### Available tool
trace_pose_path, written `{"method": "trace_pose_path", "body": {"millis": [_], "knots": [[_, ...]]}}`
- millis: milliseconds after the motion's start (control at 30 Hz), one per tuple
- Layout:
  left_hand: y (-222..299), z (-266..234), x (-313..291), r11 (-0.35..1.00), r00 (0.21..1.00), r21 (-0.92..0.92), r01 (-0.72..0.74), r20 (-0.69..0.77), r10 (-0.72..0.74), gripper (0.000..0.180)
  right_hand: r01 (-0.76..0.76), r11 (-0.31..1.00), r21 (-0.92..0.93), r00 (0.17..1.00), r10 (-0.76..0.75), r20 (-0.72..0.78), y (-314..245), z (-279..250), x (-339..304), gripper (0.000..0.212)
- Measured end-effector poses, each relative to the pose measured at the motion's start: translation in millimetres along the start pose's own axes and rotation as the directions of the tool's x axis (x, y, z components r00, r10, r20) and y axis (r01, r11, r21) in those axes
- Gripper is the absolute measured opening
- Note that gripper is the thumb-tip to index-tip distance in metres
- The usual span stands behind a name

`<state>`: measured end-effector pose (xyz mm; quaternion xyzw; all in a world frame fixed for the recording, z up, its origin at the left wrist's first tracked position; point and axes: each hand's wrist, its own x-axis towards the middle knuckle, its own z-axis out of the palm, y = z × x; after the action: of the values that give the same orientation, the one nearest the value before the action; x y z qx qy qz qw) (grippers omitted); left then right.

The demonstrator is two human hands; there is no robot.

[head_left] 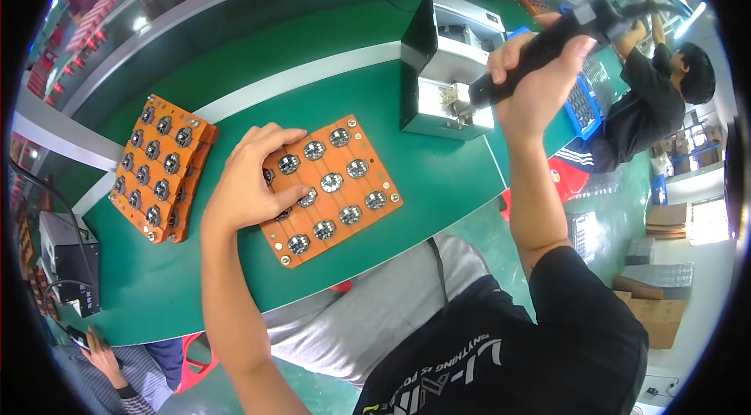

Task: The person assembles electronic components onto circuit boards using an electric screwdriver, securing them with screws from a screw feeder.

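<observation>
An orange fixture plate [379, 179] lies at an angle on the green table, carrying rows of small round metallic parts. My left hand [238, 176] grips its left side, with the thumb over one of the parts and the fingers along the far left edge. Raised at the right, my right hand [540, 94] is wrapped around a black electric screwdriver [551, 43]. The screwdriver's front end points down-left, close to the metal outlet of a silver and black screw feeder [450, 63]. Whether the tip touches the outlet, I cannot tell.
Stacked orange plates [156, 168] with similar parts stand at the left. Beyond them is a dark box [66, 255] with cables. A blue tray [583, 106] sits behind my right arm, near a co-worker [641, 106]. Another person's hand [102, 356] shows at the lower left.
</observation>
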<state>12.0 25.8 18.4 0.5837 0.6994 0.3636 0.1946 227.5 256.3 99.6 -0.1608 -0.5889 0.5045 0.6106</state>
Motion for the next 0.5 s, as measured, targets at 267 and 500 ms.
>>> {"method": "trace_pose_path", "body": {"millis": [267,500], "knots": [[-4,-5,-3,0.998,1.000,-0.061,-0.024,0.013,0.025,0.064,-0.134,0.991,0.014,0.990,0.133,0.056,6,-7,-3,0.054],[-5,-4,-3,0.998,0.998,-0.062,0.030,0.050,-0.027,0.066,-0.341,0.933,0.112,0.925,0.312,0.218,6,18,-44,0.064]]}}
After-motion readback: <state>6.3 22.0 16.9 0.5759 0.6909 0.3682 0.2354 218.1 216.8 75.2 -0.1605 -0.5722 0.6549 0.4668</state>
